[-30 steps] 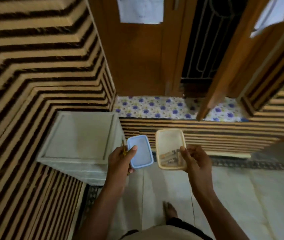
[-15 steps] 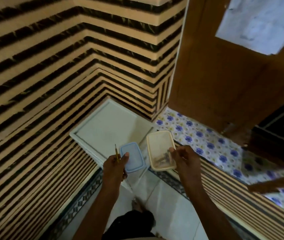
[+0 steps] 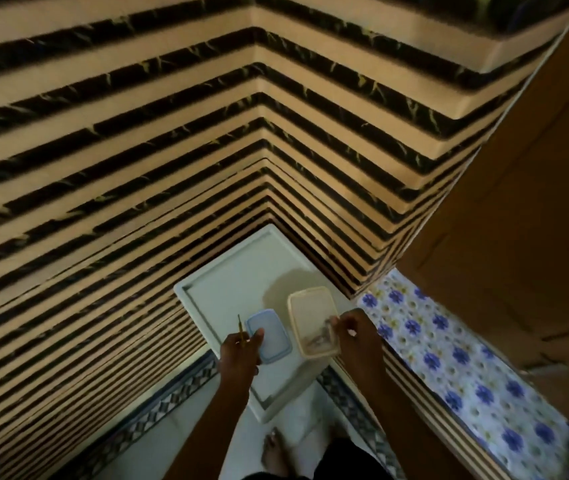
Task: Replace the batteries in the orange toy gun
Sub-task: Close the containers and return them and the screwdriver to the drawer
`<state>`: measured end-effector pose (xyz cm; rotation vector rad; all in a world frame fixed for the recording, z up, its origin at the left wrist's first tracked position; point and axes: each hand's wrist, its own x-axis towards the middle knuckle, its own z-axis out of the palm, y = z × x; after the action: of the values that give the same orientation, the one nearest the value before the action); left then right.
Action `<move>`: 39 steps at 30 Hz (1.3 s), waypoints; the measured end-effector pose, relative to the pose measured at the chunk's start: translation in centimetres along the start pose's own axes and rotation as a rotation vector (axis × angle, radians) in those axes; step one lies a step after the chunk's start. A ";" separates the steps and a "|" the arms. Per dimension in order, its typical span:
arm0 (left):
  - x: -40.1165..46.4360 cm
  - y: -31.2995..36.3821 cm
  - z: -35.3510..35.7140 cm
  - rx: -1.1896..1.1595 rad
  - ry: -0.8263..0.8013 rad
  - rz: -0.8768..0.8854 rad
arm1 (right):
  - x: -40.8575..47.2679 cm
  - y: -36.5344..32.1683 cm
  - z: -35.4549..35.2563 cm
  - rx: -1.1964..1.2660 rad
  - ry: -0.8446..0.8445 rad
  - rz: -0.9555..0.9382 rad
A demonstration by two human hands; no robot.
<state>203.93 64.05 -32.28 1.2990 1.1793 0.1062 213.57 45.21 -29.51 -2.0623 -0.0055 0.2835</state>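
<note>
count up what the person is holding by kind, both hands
blue lid: 1, in the left hand
thin yellow tool: 1, in the same grip; too slim to name
open beige container: 1, in the right hand
small items inside it: blurred, not countable
total: 3

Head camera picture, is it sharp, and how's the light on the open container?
Head view: dim, warm light; striped walls smeared by motion blur and bowed by the wide lens. The beige container in the right hand throws a soft shadow on the white surface; its contents are too blurred to identify.
</note>
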 end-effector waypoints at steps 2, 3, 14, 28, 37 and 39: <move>0.9 0.1 0.7 0.030 0.041 0.014 | 2.1 -0.3 0.8 -0.030 -0.058 0.006; 1.6 -0.2 1.0 0.058 0.079 0.030 | 3.0 -0.5 1.3 -0.052 -0.079 -0.001; 3.4 2.3 4.7 0.255 0.228 -0.078 | 11.0 -1.1 4.2 -0.194 -0.233 -0.010; 2.5 -0.7 4.6 0.427 0.526 -0.021 | 14.8 1.4 4.6 -0.341 -0.346 -0.161; 3.8 -1.0 4.9 0.460 0.598 0.041 | 14.7 3.4 4.3 -0.423 -0.389 -0.187; 3.8 -1.5 4.7 0.454 0.594 0.044 | 14.0 4.2 3.6 -0.441 -0.379 -0.193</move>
<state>208.28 62.81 -36.61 1.7601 1.7478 0.2832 225.98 47.97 -37.61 -2.3874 -0.5376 0.5903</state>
